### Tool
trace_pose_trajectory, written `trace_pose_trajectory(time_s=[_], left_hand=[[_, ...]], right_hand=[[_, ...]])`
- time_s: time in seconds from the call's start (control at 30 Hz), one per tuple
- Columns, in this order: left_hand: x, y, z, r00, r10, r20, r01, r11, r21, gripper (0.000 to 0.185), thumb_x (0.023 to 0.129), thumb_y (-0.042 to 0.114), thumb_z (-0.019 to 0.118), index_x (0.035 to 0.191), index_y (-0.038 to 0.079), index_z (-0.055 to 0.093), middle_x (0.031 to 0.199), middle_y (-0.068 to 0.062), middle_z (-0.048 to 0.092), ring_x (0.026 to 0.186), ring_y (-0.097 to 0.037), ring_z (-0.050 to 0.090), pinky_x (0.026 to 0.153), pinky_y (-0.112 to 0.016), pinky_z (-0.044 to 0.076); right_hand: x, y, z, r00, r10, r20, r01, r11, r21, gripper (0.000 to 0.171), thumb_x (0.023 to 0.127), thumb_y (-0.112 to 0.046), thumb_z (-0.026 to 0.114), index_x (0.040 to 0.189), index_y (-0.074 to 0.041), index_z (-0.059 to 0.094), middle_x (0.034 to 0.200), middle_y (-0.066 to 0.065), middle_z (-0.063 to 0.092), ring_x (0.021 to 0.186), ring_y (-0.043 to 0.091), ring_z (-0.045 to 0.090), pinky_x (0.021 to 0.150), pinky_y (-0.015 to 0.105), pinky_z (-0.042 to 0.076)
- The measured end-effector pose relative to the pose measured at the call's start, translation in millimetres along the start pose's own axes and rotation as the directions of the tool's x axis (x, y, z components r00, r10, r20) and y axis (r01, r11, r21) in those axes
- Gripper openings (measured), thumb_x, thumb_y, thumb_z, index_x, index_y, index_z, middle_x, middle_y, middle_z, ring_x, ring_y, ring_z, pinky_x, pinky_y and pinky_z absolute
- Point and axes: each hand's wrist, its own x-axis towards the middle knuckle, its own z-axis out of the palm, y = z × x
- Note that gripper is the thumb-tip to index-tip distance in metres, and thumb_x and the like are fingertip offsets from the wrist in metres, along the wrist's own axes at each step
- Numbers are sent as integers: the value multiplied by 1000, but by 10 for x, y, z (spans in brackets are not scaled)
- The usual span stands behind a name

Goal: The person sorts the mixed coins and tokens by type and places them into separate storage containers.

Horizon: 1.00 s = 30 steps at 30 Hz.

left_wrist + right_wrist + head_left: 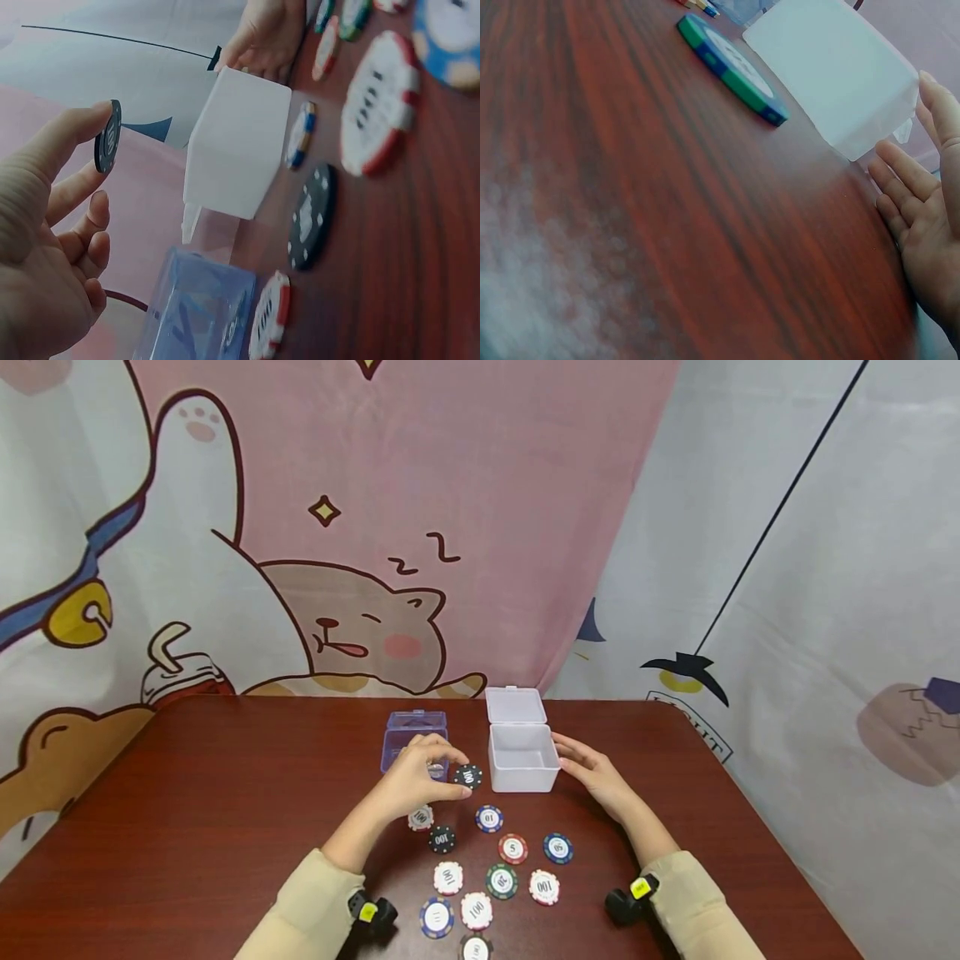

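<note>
"What do your feeds show of the containers?"

"On the far part of the brown table [225,818] I see two boxes, a little apart. The left one is a see-through blue box [396,745], lid raised at its far side. I make out at least one chip in it, but the left hand [414,783] covers part, so I can't count. To its right I have a white box [522,782], its lid also swung back to the far side."

"And the chip in hand?"

"A round black chip [468,777], white dots about its edge, 100 on its face. I see it raised off the table, just left of the white box."

"The grip?"

"Left thumb and fingertip clamp it by opposite edges. The right hand [600,781] has its fingers extended, fingertips against the white box's right side."

"Anything nearer?"

"I see more chips spread about, including a second black one [442,839] and a blue-edged 10 [489,818]."
</note>
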Motion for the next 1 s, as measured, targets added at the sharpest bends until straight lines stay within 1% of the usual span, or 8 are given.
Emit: trace_pose_trajectory(time_s=[0.13, 0.2, 0.3, 0.37, 0.47, 0.57, 0.73, 1.0], left_hand=[[107, 40, 35, 1000, -10, -3, 10, 1000, -6, 32, 69, 24, 86, 98, 16, 73, 96, -4, 60, 101, -23, 47, 90, -49, 34], [164, 63, 51, 1000, -18, -12, 18, 1000, -8, 32, 69, 23, 86, 97, 16, 73, 96, -3, 60, 100, -23, 48, 90, -48, 34], [256, 71, 89, 999, -13, -37, 13, 1000, -6, 32, 67, 21, 87, 95, 14, 74, 93, -1, 59, 96, -26, 48, 84, -44, 38], [311, 70, 117, 998, -4, -58, 4, 1000, -3, 32, 66, 19, 88, 94, 13, 74, 91, -2, 59, 94, -26, 48, 80, -41, 39], [379, 62, 163, 996, 0, -87, 2, 1000, 18, 33, 65, 17, 89, 94, 12, 74, 89, -2, 59, 92, -25, 48, 79, -38, 37], [430, 52, 204, 994, -7, -110, 11, 999, 36, 34, 65, 18, 89, 95, 12, 74, 89, -2, 59, 92, -22, 48, 81, -40, 35], [503, 33, 277, 990, -20, -143, 29, 998, 60, 35, 66, 20, 88, 96, 9, 74, 90, -5, 59, 91, -23, 47, 83, -43, 32], [628, 48, 414, 984, -38, -176, 61, 990, 129, 35, 67, 25, 87, 96, 10, 74, 91, -1, 59, 90, -20, 46, 81, -43, 31]], right_hand=[[-34, -139, 18, 1000, 3, 4, -3, 1000, -9, 48, 98, -10, 53, 144, -2, 40, 137, 25, 47, 126, 39, 43, 102, 58, 30], [-54, -221, 31, 1000, 8, 6, -8, 1000, -19, 48, 98, -10, 53, 144, -1, 40, 136, 26, 47, 125, 39, 43, 101, 58, 30], [-78, -304, 49, 1000, 8, 8, -7, 999, -35, 48, 98, -10, 52, 144, 0, 39, 136, 26, 48, 125, 39, 44, 102, 57, 31], [-83, -316, 52, 1000, 12, 11, -11, 999, -31, 49, 98, -10, 53, 144, 0, 39, 136, 26, 48, 125, 40, 44, 102, 57, 30], [-90, -321, 50, 1000, 15, 14, -15, 1000, -26, 49, 98, -11, 53, 144, -1, 40, 136, 26, 47, 126, 40, 43, 102, 58, 30], [-94, -315, 47, 1000, 10, 14, -10, 1000, -17, 49, 98, -10, 53, 144, -1, 40, 136, 26, 48, 125, 40, 43, 102, 58, 30], [-92, -297, 43, 1000, -14, 17, 15, 1000, -13, 48, 98, -7, 52, 144, 2, 39, 135, 27, 48, 124, 40, 44, 101, 57, 30], [-95, -316, 53, 1000, -15, 17, 15, 1000, -10, 49, 98, -10, 54, 143, 2, 40, 135, 26, 48, 124, 38, 44, 101, 55, 31]])
